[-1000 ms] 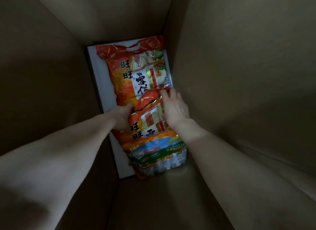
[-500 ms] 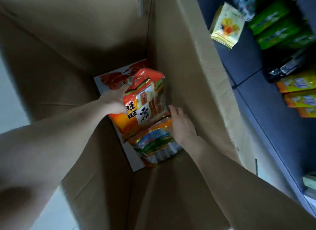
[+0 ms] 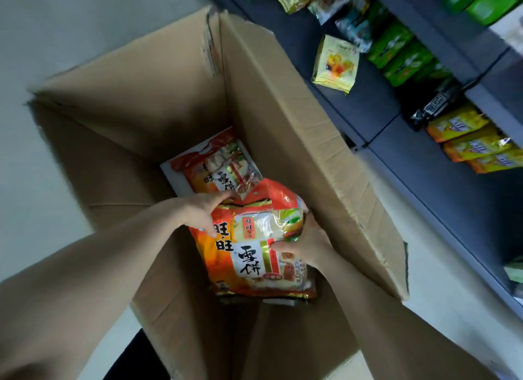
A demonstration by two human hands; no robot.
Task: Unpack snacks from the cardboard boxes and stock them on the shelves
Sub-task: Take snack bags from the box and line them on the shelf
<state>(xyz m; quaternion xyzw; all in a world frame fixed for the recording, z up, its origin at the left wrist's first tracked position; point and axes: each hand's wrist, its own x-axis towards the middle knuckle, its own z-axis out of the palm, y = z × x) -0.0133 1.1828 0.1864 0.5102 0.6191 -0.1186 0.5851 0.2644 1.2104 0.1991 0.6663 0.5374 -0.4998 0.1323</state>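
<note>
Snack bag inside the cardboard box: left hand and right hand each grip one side.

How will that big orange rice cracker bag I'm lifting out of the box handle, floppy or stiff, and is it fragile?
The orange bag is probably puffy yet pliable: its film crinkles where the left hand and right hand grip its sides. The glossy wrapper may be slippery, so two hands make sense. The individually wrapped crackers seen through its window would likely crack if squeezed.
</note>
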